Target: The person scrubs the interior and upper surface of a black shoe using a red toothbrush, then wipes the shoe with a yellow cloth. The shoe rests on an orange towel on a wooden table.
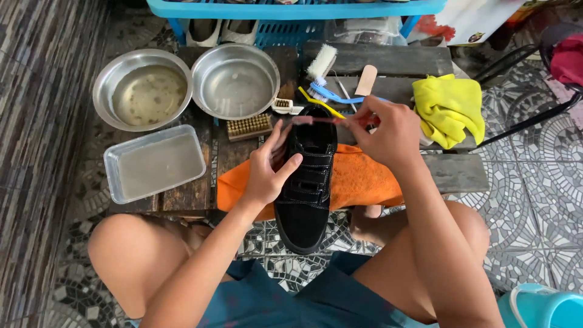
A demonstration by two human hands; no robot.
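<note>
A black shoe (305, 200) with strap fastenings lies on an orange cloth (364, 179), toe pointing toward me. My left hand (267, 170) grips the shoe's left side near its opening, thumb across the top strap. My right hand (388, 130) holds a thin red toothbrush (322, 120) by the handle, its head over the shoe's heel opening.
On the low wooden table (182, 194) stand two metal bowls (144, 90) (235, 80), a clear tray of water (155, 163), a wooden brush (249, 127), several other brushes (320, 64) and a yellow cloth (450, 109). A blue basket (291, 9) sits behind, a blue bucket (543, 307) at lower right.
</note>
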